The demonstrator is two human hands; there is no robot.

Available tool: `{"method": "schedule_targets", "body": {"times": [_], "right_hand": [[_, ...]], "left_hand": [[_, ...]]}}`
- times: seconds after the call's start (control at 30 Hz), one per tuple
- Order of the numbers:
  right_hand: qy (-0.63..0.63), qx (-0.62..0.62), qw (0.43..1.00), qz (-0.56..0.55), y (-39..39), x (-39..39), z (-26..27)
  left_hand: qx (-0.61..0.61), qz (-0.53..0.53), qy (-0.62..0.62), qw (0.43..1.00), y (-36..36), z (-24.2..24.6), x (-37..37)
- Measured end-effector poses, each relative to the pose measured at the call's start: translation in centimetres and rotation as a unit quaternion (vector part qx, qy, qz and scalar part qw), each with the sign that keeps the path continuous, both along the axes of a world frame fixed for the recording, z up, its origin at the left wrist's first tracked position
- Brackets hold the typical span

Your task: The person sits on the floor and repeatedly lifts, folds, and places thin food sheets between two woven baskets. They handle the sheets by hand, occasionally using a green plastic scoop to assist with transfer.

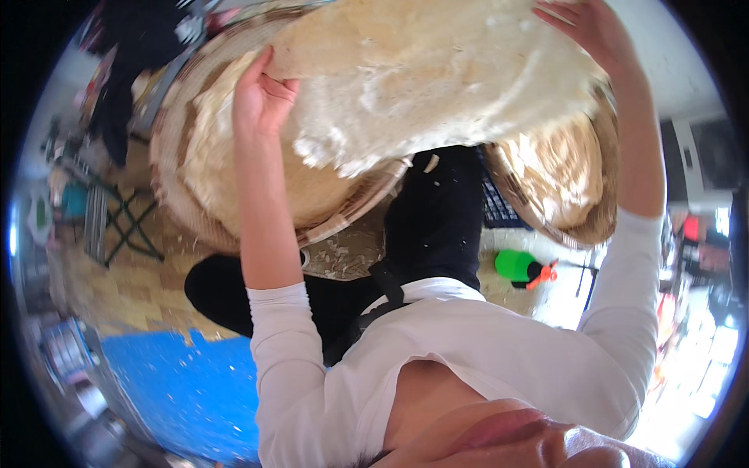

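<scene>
A wide, thin cream-coloured sheet (433,76) with a ragged, flaky lower edge hangs before me; it looks like dried food, but its exact kind is unclear. My left hand (263,96) pinches its left edge between thumb and fingers. At the upper right, my right hand (585,29) has its fingers over the sheet's other edge, partly cut off by the picture's top. Behind and below the sheet stands a large round woven basket (169,158) lined with more cream sheets (216,169). A second woven basket (610,140) on the right holds folded sheets (559,175).
Crumbs (345,257) litter the floor between my legs. A green spray bottle (515,266) with an orange trigger is at right, near a dark plastic crate (500,205). A folding stool (126,216) stands left, with a blue floor patch (187,386) below it.
</scene>
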State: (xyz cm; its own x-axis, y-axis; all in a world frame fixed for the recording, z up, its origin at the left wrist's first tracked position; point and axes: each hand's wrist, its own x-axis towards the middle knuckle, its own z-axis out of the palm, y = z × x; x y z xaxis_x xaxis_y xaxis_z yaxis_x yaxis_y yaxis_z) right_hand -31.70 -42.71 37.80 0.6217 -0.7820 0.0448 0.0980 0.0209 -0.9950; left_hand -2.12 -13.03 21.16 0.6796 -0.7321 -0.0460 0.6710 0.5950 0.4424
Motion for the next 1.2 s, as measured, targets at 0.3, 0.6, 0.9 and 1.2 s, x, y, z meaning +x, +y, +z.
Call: {"method": "schedule_targets", "body": {"times": [0.3, 0.6, 0.9, 1.2], "right_hand": [[0.213, -0.513, 0.811, -0.184, -14.7, -18.5, -1.8], [0.174, -0.088, 0.949, -0.249, -22.1, -47.1, -18.5], [0.729, -0.188, 0.633, -0.177, -11.1, -46.0, -33.4], [0.769, -0.137, 0.621, -0.06, -7.5, -35.1, -37.2]], "left_hand": [[0.012, -0.168, -0.215, 0.962, -19.6, 7.4, -8.4], [0.266, -0.205, -0.475, 0.814, -29.0, -5.6, -28.9], [0.358, -0.32, -0.729, 0.489, -27.7, -15.4, -32.6], [0.269, -0.302, -0.871, 0.278, -26.4, -15.6, -33.6]]}}
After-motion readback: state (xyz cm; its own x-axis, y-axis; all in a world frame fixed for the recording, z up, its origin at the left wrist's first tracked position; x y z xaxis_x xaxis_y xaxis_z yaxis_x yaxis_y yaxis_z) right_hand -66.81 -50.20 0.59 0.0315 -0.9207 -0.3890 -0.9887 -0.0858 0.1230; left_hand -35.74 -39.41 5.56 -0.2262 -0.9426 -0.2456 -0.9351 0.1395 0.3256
